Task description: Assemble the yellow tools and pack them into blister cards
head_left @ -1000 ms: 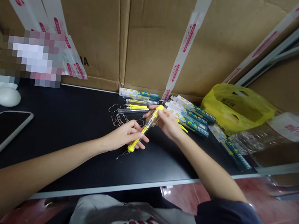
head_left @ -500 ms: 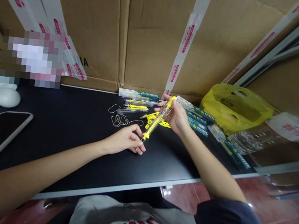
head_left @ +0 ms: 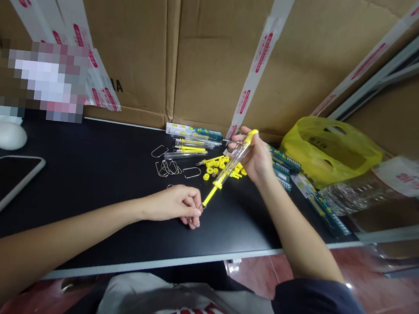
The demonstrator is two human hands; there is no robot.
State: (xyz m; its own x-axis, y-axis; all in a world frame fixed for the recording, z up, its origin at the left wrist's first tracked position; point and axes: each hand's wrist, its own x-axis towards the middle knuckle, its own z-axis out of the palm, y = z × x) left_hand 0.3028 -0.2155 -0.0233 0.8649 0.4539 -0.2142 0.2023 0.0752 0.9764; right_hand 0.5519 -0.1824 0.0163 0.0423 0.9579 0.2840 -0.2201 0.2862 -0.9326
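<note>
My right hand [head_left: 257, 157] is closed around a tubular spring scale [head_left: 236, 156], a clear tube with a yellow cap at its upper end. The tube slants down towards my left hand [head_left: 184, 205]. Out of its lower end sticks a yellow rod [head_left: 211, 195]. My left fingers pinch the wire hook at the tip of that rod; part of the hook is hidden by them. Behind the tube lie loose small yellow parts [head_left: 211, 170]. Several bent wire hooks [head_left: 167, 168] rest on the black tabletop, left of these parts.
Clear tubes with yellow rods [head_left: 191, 150] lie at the back beside a printed box [head_left: 193, 131]. More printed boxes [head_left: 319, 203] are on the right, near a yellow plastic bag [head_left: 329, 154] and a clear bottle [head_left: 351, 192]. A phone [head_left: 0, 190] lies left. Cardboard [head_left: 213, 52] stands behind.
The yellow rod now sticks well out of the tube's lower end. My right hand has moved up and right with the tube, and my left hand slightly down.
</note>
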